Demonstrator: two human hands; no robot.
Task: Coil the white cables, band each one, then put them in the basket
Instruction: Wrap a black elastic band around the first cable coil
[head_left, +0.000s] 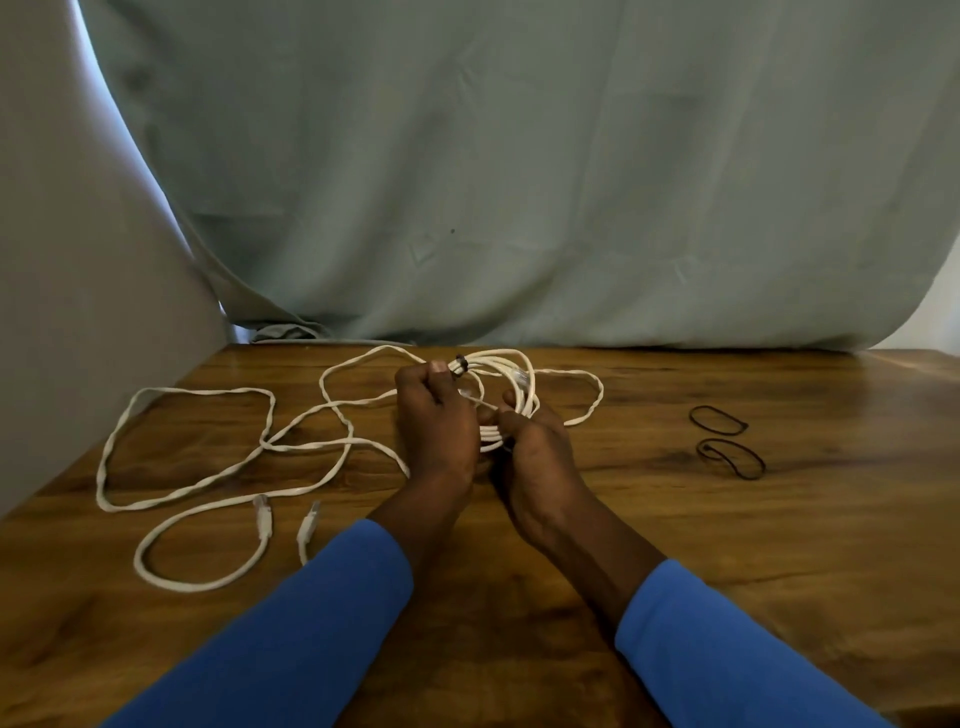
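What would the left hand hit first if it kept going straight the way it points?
The left hand grips the coiled white cable, so it would push that ahead. Past it, the hanging grey-green cloth looks next, though depth is unclear.

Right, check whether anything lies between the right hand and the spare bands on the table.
Nothing visible does. Only bare table lies between the right hand, which grips the coil, and the two bands to its right. A loose cable loop juts out beside the hand but stops well short of them.
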